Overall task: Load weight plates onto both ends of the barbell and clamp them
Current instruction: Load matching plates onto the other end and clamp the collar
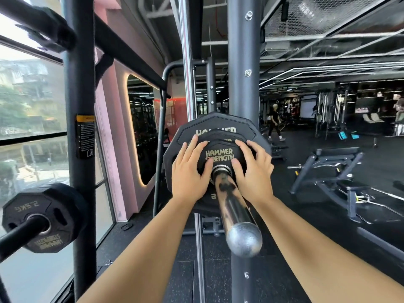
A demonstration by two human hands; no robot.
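The lettering on the two rear plates (220, 124) is largely covered by the front plate (219, 155), whose lower half is hidden behind both hands and the bar sleeve (234, 206). The stored plate's (43, 215) peg is cut off by the left edge. Distant people are blurred beyond detail.

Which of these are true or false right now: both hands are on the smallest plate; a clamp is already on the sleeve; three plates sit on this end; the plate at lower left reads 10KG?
1. Both the left hand and right hand press the smallest plate. True.
2. A clamp is on the sleeve. False: the sleeve is bare outside the plates.
3. Three stacked plates show here. True.
4. The plate at lower left reads 10KG. False: 2.5KG.
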